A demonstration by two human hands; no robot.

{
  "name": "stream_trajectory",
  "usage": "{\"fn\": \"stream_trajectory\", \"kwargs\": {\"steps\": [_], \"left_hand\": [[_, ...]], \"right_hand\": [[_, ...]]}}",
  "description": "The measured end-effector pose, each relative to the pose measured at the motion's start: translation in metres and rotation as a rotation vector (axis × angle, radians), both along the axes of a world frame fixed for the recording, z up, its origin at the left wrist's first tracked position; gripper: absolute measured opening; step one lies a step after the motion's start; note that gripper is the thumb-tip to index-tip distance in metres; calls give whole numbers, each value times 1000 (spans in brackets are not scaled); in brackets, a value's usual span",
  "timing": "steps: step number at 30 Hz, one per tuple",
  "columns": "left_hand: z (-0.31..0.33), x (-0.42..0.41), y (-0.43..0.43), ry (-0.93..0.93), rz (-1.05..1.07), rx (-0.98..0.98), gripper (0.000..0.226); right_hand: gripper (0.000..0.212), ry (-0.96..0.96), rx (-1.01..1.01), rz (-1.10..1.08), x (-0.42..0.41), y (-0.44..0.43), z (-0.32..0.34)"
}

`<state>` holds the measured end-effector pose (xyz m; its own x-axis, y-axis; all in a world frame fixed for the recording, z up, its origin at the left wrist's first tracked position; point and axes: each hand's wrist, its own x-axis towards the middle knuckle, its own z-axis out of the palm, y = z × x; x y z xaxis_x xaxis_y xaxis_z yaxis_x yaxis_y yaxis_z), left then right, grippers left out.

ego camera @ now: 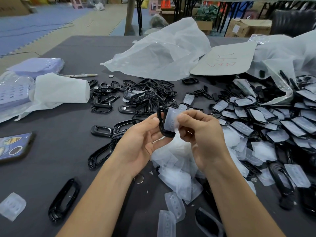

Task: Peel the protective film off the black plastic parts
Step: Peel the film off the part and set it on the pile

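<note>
Left hand (145,134) grips black frame (162,127) upright; right hand (196,130) pinches film (171,119) on its right face, so peel rightward.

This is a small workshop or light-assembly floor set inside a storage space. The dark work table (68,117) is heaped with many identical black plastic frames (136,94), a second heap of film-covered parts (273,120) and a drift of peeled films (176,168). Bulk plastic bags (162,53) and a cardboard sheet (225,60) (marked by hand in red) lie behind them. Beyond, cardboard boxes (246,29) sit under folding tables (177,10), plastic stools (153,7) stand about, and interlocking foam mats (42,23) cover the floor.
</note>
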<state>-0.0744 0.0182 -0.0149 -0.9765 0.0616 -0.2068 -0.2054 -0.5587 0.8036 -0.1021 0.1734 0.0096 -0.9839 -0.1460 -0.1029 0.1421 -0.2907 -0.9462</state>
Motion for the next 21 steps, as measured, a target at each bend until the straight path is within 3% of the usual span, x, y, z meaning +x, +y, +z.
{"fn": "stream_trajectory", "kwargs": {"steps": [10,16,21], "left_hand": [[1,0,-1,-18,2,-7,32],[1,1,0,-15,-13,7,44],[-2,0,2,-5,-21,2,39]], "right_hand": [[29,-8,-48,79,0,1,-2],[19,201,271,-87,-1,-2,-9],[13,319,509,-252,0,-4,-15]]}}
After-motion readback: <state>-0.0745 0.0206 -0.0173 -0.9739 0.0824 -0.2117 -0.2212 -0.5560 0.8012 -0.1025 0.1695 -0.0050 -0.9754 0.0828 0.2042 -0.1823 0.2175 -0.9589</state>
